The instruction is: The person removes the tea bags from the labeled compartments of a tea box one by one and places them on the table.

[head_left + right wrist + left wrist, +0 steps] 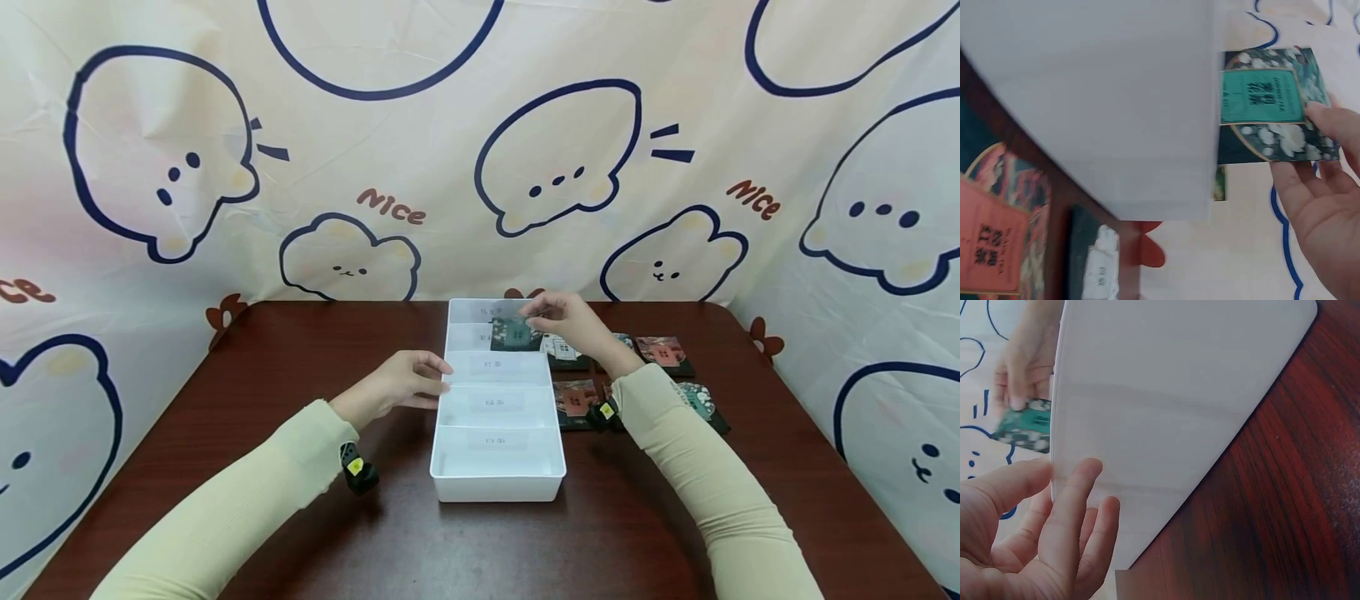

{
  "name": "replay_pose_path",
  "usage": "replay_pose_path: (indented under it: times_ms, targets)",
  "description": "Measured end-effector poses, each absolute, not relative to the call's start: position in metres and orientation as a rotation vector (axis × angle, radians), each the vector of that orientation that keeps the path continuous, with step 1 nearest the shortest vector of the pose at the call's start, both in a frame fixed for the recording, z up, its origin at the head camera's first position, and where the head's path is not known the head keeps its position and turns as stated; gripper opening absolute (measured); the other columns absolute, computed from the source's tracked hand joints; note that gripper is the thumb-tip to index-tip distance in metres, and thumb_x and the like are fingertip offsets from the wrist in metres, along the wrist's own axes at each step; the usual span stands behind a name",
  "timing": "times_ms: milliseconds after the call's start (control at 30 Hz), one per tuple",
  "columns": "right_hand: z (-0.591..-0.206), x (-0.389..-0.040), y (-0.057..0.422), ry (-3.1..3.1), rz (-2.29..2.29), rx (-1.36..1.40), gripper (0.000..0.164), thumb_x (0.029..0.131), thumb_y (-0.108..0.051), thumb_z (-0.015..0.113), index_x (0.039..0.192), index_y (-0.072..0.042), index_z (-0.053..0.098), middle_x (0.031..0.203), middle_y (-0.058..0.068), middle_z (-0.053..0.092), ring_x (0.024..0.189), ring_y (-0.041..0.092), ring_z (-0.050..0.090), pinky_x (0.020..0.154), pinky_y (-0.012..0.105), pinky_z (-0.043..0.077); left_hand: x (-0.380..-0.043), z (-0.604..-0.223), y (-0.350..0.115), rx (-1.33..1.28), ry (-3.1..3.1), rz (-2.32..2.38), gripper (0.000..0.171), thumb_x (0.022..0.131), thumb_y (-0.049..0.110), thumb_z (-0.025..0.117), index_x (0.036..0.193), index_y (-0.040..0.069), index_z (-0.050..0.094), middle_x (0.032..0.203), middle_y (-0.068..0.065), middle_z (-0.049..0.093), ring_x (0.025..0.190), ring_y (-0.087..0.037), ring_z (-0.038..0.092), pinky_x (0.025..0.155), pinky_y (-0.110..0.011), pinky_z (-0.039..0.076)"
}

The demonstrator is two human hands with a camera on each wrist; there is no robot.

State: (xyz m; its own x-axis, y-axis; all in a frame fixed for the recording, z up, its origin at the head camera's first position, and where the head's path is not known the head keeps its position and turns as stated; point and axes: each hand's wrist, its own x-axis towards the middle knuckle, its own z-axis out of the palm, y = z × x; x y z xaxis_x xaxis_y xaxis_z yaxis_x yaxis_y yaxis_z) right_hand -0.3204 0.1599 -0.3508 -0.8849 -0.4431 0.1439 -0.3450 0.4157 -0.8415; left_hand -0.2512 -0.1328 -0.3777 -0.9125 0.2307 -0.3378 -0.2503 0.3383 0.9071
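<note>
My right hand (564,323) pinches a flat tea packet (516,333), dark with white flowers and a green label. In the head view the packet overlaps the second-farthest compartment of a long white divided box (497,492). Thumb on the packet's face and fingers under it show in the right wrist view, where the box wall covers the far end of the packet (1263,97). Beside the box's left edge is my left hand (401,382), its loosely extended fingers (1063,512) touching the rim and overlapping the outer wall.
Several more tea packets lie to the right of the box, among them a red-labelled one (576,398), a white-labelled one (564,352) and a green one (703,400). Paper labels mark the compartments. A patterned cloth (442,167) hangs behind the dark wooden table (300,350).
</note>
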Motion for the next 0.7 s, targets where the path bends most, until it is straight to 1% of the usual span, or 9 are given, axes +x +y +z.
replay_pose_path:
  times_ms: [67, 167, 267, 333, 367, 533, 600, 700]
  targets:
    - [-0.344, -0.317, 0.161, 2.544, -1.583, -0.67, 0.019, 0.093, -0.017, 0.065, 0.111, -0.009, 0.066, 0.119, 0.008, 0.062, 0.102, 0.019, 0.064, 0.084, 0.034, 0.056, -0.251, -0.378, -0.133, -0.013, 2.199, 1.603, 0.031, 0.084, -0.001, 0.071, 0.113, 0.0, 0.061, 0.112, -0.019, 0.056, 0.086, -0.024, 0.065, 0.083, -0.044, 0.058]
    - [-0.335, -0.313, 0.164, 2.533, -1.731, -0.618, 0.025, 0.092, -0.021, 0.067, 0.114, -0.007, 0.066, 0.123, 0.007, 0.061, 0.102, 0.015, 0.064, 0.082, 0.027, 0.056, -0.251, -0.378, -0.133, -0.01, 2.195, 1.609, 0.03, 0.084, -0.001, 0.071, 0.112, 0.0, 0.061, 0.111, -0.019, 0.056, 0.086, -0.024, 0.065, 0.083, -0.045, 0.058]
    - [-0.328, -0.308, 0.168, 2.509, -1.867, -0.579, 0.029, 0.089, -0.023, 0.07, 0.114, -0.008, 0.066, 0.123, 0.004, 0.061, 0.098, 0.012, 0.065, 0.079, 0.022, 0.056, -0.251, -0.378, -0.133, -0.011, 2.194, 1.611, 0.03, 0.084, -0.001, 0.071, 0.112, 0.0, 0.061, 0.111, -0.019, 0.056, 0.086, -0.024, 0.065, 0.084, -0.045, 0.058]
    - [-0.325, -0.305, 0.172, 2.499, -1.928, -0.562, 0.029, 0.088, -0.024, 0.072, 0.113, -0.011, 0.067, 0.121, 0.002, 0.061, 0.096, 0.01, 0.065, 0.077, 0.021, 0.056, -0.251, -0.378, -0.133, -0.009, 2.192, 1.612, 0.03, 0.084, -0.001, 0.071, 0.112, 0.0, 0.061, 0.111, -0.019, 0.056, 0.087, -0.024, 0.065, 0.084, -0.045, 0.058]
    - [-0.324, -0.303, 0.174, 2.485, -1.958, -0.56, 0.03, 0.088, -0.024, 0.072, 0.114, -0.01, 0.067, 0.121, 0.001, 0.061, 0.095, 0.01, 0.066, 0.077, 0.021, 0.056, -0.251, -0.378, -0.133, -0.008, 2.191, 1.613, 0.03, 0.084, -0.001, 0.071, 0.112, 0.0, 0.061, 0.111, -0.019, 0.056, 0.087, -0.024, 0.065, 0.084, -0.046, 0.058]
    - [-0.322, -0.293, 0.186, 2.453, -2.047, -0.542, 0.026, 0.087, -0.021, 0.073, 0.112, -0.014, 0.069, 0.12, 0.003, 0.063, 0.09, 0.008, 0.067, 0.075, 0.021, 0.058, -0.25, -0.378, -0.133, -0.01, 2.185, 1.62, 0.03, 0.084, 0.0, 0.071, 0.112, 0.0, 0.061, 0.111, -0.019, 0.056, 0.086, -0.024, 0.065, 0.084, -0.046, 0.058]
    - [-0.322, -0.289, 0.192, 2.449, -2.066, -0.546, 0.024, 0.087, -0.02, 0.074, 0.11, -0.016, 0.07, 0.116, 0.002, 0.064, 0.085, 0.007, 0.066, 0.07, 0.02, 0.057, -0.25, -0.378, -0.133, -0.011, 2.183, 1.624, 0.029, 0.084, -0.001, 0.071, 0.112, 0.0, 0.061, 0.11, -0.019, 0.056, 0.086, -0.024, 0.065, 0.084, -0.046, 0.058]
    - [-0.324, -0.283, 0.2, 2.452, -2.082, -0.563, 0.022, 0.086, -0.018, 0.074, 0.108, -0.015, 0.071, 0.107, -0.003, 0.067, 0.078, 0.006, 0.064, 0.063, 0.019, 0.055, -0.25, -0.378, -0.133, -0.017, 2.186, 1.624, 0.03, 0.084, -0.001, 0.071, 0.112, 0.0, 0.061, 0.11, -0.019, 0.056, 0.086, -0.024, 0.065, 0.085, -0.046, 0.058]
